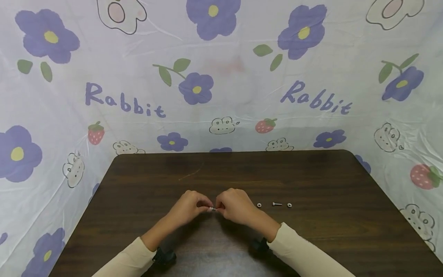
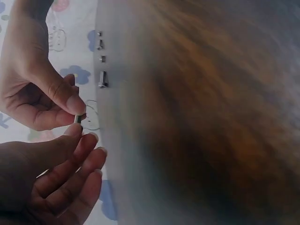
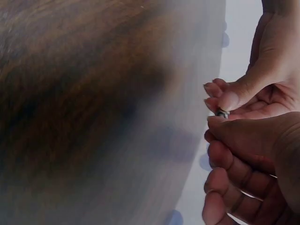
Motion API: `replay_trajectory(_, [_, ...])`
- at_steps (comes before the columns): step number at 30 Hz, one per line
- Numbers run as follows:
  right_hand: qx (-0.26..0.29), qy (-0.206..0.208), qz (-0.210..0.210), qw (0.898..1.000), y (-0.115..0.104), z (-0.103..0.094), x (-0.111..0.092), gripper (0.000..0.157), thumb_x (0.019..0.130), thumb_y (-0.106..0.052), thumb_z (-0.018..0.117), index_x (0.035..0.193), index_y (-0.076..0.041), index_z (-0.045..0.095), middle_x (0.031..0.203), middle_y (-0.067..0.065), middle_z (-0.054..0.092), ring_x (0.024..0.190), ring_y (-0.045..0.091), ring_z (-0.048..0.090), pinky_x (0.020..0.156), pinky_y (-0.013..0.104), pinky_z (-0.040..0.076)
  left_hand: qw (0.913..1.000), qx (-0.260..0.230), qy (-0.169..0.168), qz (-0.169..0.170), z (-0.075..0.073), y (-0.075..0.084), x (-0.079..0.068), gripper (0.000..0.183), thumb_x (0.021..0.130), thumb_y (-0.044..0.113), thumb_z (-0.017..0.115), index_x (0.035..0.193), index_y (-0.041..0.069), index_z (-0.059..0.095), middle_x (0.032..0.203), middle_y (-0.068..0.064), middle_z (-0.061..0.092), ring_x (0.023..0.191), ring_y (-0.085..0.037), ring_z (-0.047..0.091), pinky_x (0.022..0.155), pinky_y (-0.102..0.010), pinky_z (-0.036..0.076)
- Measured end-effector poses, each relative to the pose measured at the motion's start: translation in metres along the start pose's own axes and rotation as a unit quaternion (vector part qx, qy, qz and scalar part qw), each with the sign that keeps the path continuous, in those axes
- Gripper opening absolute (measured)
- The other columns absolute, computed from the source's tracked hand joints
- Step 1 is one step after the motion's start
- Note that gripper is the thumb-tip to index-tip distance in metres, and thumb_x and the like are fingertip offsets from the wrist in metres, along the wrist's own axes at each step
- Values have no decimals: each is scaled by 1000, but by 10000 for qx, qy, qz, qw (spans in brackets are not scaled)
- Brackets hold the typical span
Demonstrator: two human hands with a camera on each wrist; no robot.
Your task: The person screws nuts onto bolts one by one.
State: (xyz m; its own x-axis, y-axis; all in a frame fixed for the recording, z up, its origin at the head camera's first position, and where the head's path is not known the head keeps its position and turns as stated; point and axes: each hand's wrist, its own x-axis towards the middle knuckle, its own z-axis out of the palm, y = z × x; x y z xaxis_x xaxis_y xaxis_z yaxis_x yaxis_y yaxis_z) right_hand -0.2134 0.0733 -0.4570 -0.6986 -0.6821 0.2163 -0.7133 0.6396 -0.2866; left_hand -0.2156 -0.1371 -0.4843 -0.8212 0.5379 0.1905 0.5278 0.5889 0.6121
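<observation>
Above the dark wooden table, my left hand and right hand meet fingertip to fingertip. Between them is a small metal bolt, pinched by thumb and fingers of both hands. Its wider part sits at the left fingertips; whether that is the head or a nut I cannot tell. The right fingertips cover the other end. In the right wrist view the bolt shows only as a silver bit. In the left wrist view my left hand is below and my right hand above.
Right of the right hand lie a nut, a bolt and another nut in a row. The left wrist view also shows a second loose bolt, hidden in the head view. A patterned cloth hangs behind the table.
</observation>
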Motion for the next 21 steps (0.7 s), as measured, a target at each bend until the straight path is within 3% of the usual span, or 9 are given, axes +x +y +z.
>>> replay_trajectory(4, [9,-240,58,9997,-1,8,4,11,85,-11,83,77,-13,75,71,-5,69,56,3,55,51,20,45,9998,97,-170,-38,6,-9,0,8,87,8,80,93,12,81,92,3,77,82,-8,71,71,-22,57])
replay_trajectory(14, [121,-572,386,9975,1,21,11,13,86,-14,83,77,-15,74,72,-7,68,58,3,57,53,21,47,9992,327,-227,-1,11,-17,-1,8,86,7,81,92,13,80,93,1,76,84,-13,71,74,-26,58])
replay_trajectory(21, [296,-539,507,9968,0,25,11,13,87,-16,83,77,-15,73,69,-7,65,56,2,53,51,21,45,9993,239,-278,-103,10,-17,-3,9,85,6,81,92,12,80,90,1,75,76,-9,68,65,-23,55])
